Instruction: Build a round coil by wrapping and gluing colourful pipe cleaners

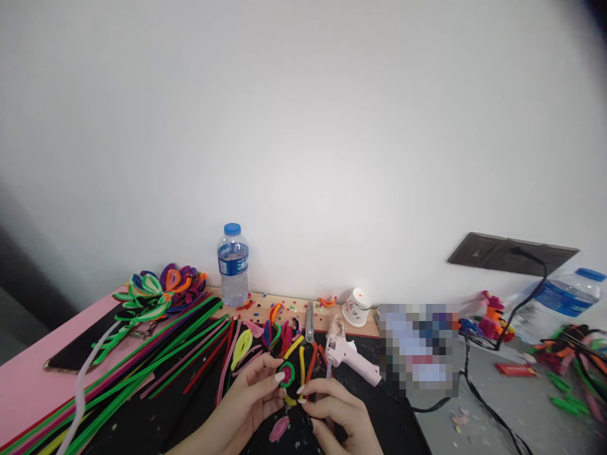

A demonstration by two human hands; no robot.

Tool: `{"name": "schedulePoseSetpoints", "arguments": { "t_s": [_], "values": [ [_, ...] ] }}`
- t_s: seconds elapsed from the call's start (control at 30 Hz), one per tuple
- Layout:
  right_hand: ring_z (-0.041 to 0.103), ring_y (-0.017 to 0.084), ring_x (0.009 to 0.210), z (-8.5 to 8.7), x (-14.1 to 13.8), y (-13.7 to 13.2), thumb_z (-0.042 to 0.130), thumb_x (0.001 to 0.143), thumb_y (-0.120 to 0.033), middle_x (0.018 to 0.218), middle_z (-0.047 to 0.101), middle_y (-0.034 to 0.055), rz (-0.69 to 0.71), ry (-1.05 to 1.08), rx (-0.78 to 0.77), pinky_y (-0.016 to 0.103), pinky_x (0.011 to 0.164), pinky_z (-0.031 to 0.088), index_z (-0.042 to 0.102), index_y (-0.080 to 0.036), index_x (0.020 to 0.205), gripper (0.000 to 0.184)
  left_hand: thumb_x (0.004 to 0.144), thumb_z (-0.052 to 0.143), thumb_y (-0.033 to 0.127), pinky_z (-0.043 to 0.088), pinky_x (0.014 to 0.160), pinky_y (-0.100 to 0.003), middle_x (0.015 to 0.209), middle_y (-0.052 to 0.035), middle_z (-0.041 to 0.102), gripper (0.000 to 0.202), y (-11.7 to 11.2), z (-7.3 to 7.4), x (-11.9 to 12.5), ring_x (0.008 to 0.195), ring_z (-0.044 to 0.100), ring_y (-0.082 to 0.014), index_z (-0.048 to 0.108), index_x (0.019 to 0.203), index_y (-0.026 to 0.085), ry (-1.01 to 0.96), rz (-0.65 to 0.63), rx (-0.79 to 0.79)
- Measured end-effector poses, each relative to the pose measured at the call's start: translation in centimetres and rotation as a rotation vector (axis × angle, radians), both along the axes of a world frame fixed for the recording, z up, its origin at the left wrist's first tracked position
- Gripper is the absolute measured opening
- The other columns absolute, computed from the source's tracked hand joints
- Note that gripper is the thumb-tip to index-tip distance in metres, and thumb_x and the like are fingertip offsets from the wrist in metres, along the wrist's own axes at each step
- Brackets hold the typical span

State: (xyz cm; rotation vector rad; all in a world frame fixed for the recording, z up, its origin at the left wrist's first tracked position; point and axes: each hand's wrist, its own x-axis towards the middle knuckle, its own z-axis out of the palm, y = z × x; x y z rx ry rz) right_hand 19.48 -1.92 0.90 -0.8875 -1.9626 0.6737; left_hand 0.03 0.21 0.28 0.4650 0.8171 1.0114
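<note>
My left hand [253, 395] is closed on a small round coil [286, 374] of fuzzy pipe cleaner, green around a pink middle. Close by on the right, my right hand [339, 414] has its fingertips pinched at a thin yellow pipe cleaner [302, 371], whose lower end is partly hidden by the fingers. Below the coil a pink looped piece [279, 429] lies on the black mat [190, 423]. A pale pink glue gun [351, 360] rests just beyond my right hand, and scissors [310, 325] lie behind it.
Long pipe cleaners [142, 360] spread across the left, near a phone [71, 357] and a looped bunch [175, 284]. A water bottle [234, 268] and a paper cup [357, 307] stand by the wall. Black cable [484, 395] crosses the grey surface at right, by a second bottle [564, 297].
</note>
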Motion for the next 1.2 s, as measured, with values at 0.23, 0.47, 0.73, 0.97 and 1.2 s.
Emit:
{"name": "schedulePoseSetpoints", "arguments": {
  "t_s": [0.23, 0.47, 0.73, 0.97, 1.2],
  "values": [
    [0.071, 0.017, 0.077, 0.0, 0.0, 0.2, 0.057, 0.074, 0.0, 0.099, 0.073, 0.0082, 0.017, 0.045, 0.039, 0.021, 0.06, 0.057, 0.07, -0.024, 0.095, 0.034, 0.059, 0.084, 0.022, 0.046, 0.069, -0.025, 0.071, 0.0038, 0.06, 0.026, 0.0, -0.4, 0.0, 0.065, 0.058, -0.0097, 0.067, 0.079, 0.02, -0.04, 0.004, -0.036],
    [0.071, 0.019, 0.083, 0.4, -0.2, 0.2, 0.056, 0.075, 0.0, 0.097, 0.074, 0.0083, 0.002, 0.086, 0.072, 0.026, 0.07, 0.059, 0.071, -0.024, 0.093, 0.034, 0.06, 0.084, 0.021, 0.047, 0.068, -0.023, 0.072, 0.0035, 0.06, 0.035, 0.0, -1.0, 0.0, 0.065, 0.06, -0.0092, 0.068, 0.091, 0.021, -0.087, 0.01, -0.053],
    [0.071, 0.015, 0.075, -0.4, 0.2, 0.1, 0.054, 0.077, 0.001, 0.104, 0.072, 0.0077, 0.016, 0.094, -0.036, 0.018, 0.053, 0.055, 0.07, -0.025, 0.097, 0.036, 0.064, 0.081, 0.019, 0.047, 0.069, -0.024, 0.077, 0.0019, 0.063, 0.035, 0.0, -0.9, -0.1, 0.068, 0.061, -0.01, 0.067, 0.096, 0.021, -0.11, -0.023, -0.054],
    [0.071, 0.017, 0.08, -0.4, 0.2, 0.1, 0.053, 0.078, 0.001, 0.104, 0.071, 0.0088, 0.021, 0.128, -0.073, 0.019, 0.057, 0.056, 0.069, -0.024, 0.095, 0.034, 0.064, 0.081, 0.016, 0.047, 0.07, -0.025, 0.08, 0.0008, 0.066, 0.036, 0.1, -0.7, -0.1, 0.068, 0.063, -0.0112, 0.067, 0.097, 0.021, -0.102, -0.032, -0.076],
    [0.071, 0.019, 0.082, -0.9, 0.4, 0.1, 0.054, 0.077, 0.0, 0.103, 0.071, 0.0082, 0.004, 0.124, -0.085, 0.022, 0.059, 0.057, 0.069, -0.024, 0.094, 0.033, 0.065, 0.08, 0.012, 0.047, 0.069, -0.024, 0.08, 0.0009, 0.066, 0.037, 0.0, -0.4, -0.1, 0.068, 0.064, -0.0109, 0.065, 0.098, 0.02, -0.09, -0.041, -0.095]
  ]
}}
